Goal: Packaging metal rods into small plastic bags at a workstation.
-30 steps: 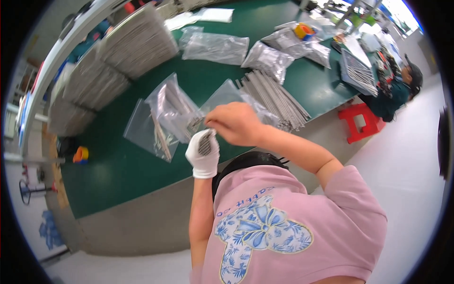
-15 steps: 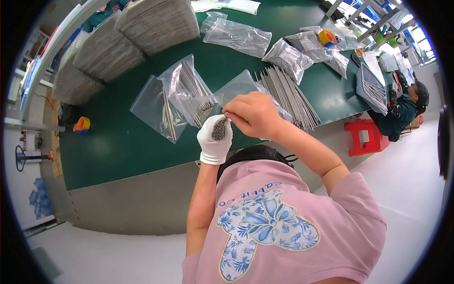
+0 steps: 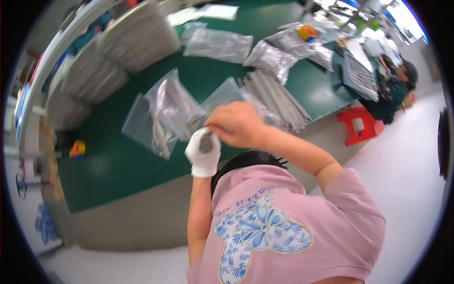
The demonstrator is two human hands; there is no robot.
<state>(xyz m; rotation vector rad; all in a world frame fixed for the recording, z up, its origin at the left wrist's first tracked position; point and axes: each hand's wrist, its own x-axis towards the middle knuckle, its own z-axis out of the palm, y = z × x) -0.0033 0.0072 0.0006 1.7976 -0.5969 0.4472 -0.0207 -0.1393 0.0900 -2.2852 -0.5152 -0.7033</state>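
Note:
In a white glove, my left hand (image 3: 204, 161) is closed round a bundle of thin metal tubes (image 3: 206, 143), whose ends face up. My bare right hand (image 3: 239, 124) is at the top edge of that bundle, thumb and fingers pinched together; what they grip is hidden and blurred. Beyond my hands lies a clear plastic bag (image 3: 171, 97) with long metal tubes inside. Left of it, a flatter clear bag (image 3: 136, 125) has a few thin rods on it or in it. A large row of loose grey metal tubes (image 3: 279, 102) lies right of my right hand, beside another clear bag (image 3: 221, 97).
Plastic-wrapped stacks (image 3: 139, 38) stand at the far left of the green table (image 3: 109, 177). Filled silvery bags (image 3: 269, 59) lie at the back, with a tape roll (image 3: 307, 32). A person (image 3: 390, 102) sits at the right by a tray of rods (image 3: 359, 78) and a red stool (image 3: 359, 124).
The view has turned slightly, so the table's things sit further left and the picture is blurred. Both hands stay together at the tube bundle, with the same grip.

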